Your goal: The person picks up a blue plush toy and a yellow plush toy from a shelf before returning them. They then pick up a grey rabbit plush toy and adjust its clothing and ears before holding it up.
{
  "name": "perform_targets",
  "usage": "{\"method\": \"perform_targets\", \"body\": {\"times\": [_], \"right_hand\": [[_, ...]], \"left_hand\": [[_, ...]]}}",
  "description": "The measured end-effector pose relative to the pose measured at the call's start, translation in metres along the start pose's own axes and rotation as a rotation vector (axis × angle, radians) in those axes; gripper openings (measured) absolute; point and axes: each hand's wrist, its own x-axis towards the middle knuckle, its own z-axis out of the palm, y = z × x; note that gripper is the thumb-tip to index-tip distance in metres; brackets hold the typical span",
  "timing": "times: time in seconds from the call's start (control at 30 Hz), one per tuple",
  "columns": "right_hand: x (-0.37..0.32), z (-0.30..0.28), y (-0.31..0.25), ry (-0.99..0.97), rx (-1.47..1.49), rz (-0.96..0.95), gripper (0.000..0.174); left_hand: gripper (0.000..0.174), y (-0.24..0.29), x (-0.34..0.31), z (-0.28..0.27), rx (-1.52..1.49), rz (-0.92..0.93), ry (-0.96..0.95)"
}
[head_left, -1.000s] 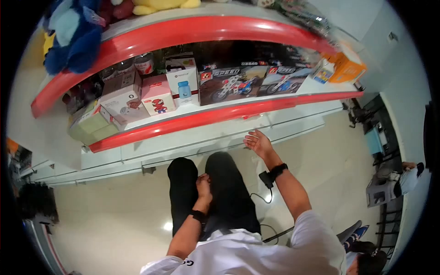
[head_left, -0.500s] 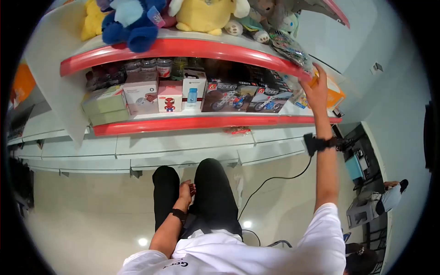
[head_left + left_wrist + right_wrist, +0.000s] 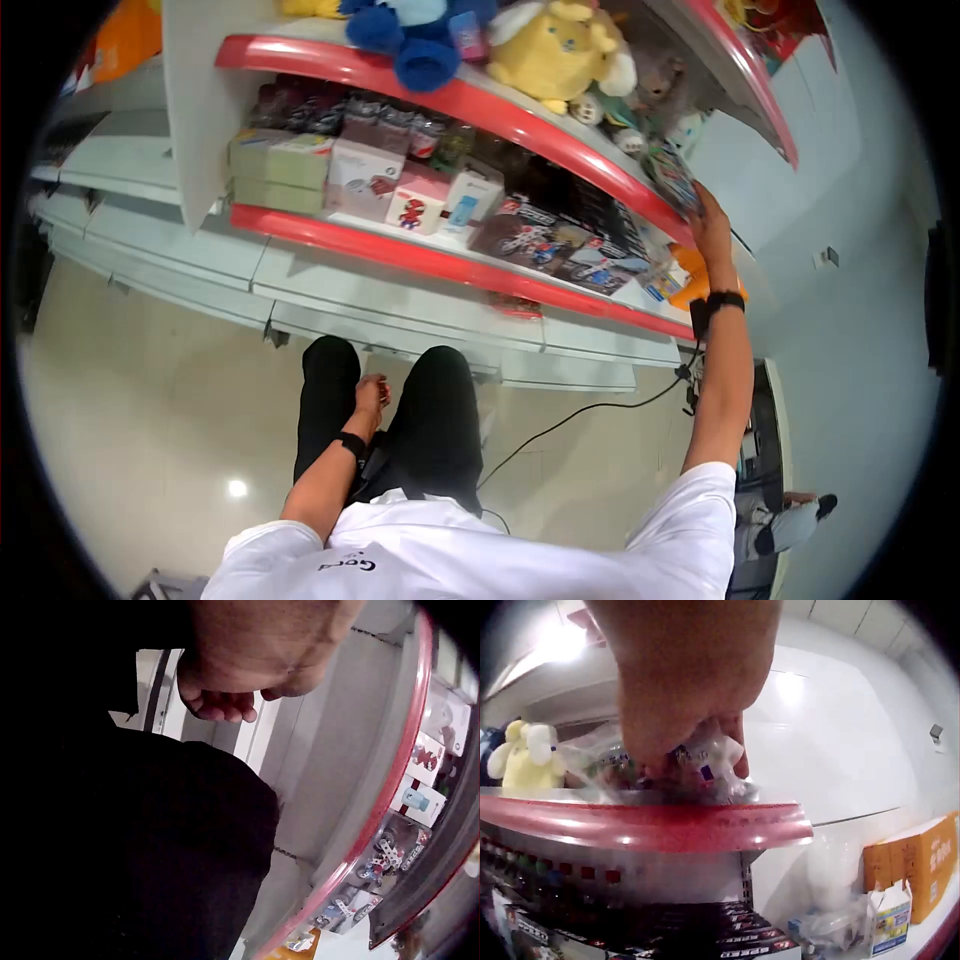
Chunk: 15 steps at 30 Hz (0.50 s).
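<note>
My right hand [image 3: 708,222] is raised to the right end of the upper red-edged shelf [image 3: 450,100]. Its fingers [image 3: 682,712] grip a clear plastic packet [image 3: 712,761] of small items that lies on the shelf edge; the same packet [image 3: 672,178] shows just above the hand in the head view. My left hand [image 3: 368,393] hangs low against my black trouser leg [image 3: 440,420]. In the left wrist view its fingers [image 3: 225,705] are loosely curled and nothing shows in them.
A yellow plush [image 3: 555,50] and a blue plush [image 3: 415,40] sit on the upper shelf. Boxed toys [image 3: 520,235] line the lower shelf [image 3: 440,262], with an orange box [image 3: 919,866] at its right end. A cable [image 3: 580,410] hangs from my right wrist. Another person [image 3: 790,520] is at lower right.
My right hand rose from knee height to the upper shelf's right end and took hold of the plastic packet. The left hand stayed by the thigh. The view swung upward.
</note>
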Motion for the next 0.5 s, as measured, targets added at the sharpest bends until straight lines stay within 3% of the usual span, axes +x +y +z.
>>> {"method": "perform_targets", "body": {"times": [0.07,0.13,0.17,0.2,0.27,0.3,0.37,0.4,0.5], "right_hand": [[-0.021,0.003,-0.010,0.069,-0.002,-0.001,0.051],[-0.043,0.011,-0.022,0.336,0.150,0.140,0.048],[-0.048,0.016,-0.026,0.329,0.149,0.138,0.048],[-0.055,0.022,-0.030,0.453,0.185,0.229,0.047],[-0.070,0.042,-0.011,0.709,0.315,0.342,0.039],[-0.074,0.042,-0.015,0.705,0.315,0.352,0.039],[-0.076,0.034,-0.037,0.902,0.728,0.478,0.030],[-0.072,0.028,-0.052,1.025,1.050,0.628,0.026],[-0.098,0.011,-0.064,1.160,1.250,0.792,0.030]], "left_hand": [[0.011,0.007,-0.003,0.001,0.011,-0.006,0.022],[0.012,0.002,0.005,-0.005,0.007,-0.052,-0.029],[0.012,0.000,0.005,-0.005,0.003,-0.059,-0.027],[0.012,0.003,0.003,-0.004,0.031,-0.054,-0.020],[0.012,0.005,0.000,-0.007,0.075,-0.056,-0.008],[0.012,0.004,0.000,-0.006,0.077,-0.059,-0.001],[0.011,0.006,0.003,-0.008,0.081,-0.060,0.014],[0.011,0.005,0.006,-0.011,0.088,-0.065,0.021],[0.012,0.002,0.014,-0.013,0.065,-0.095,-0.009]]}}
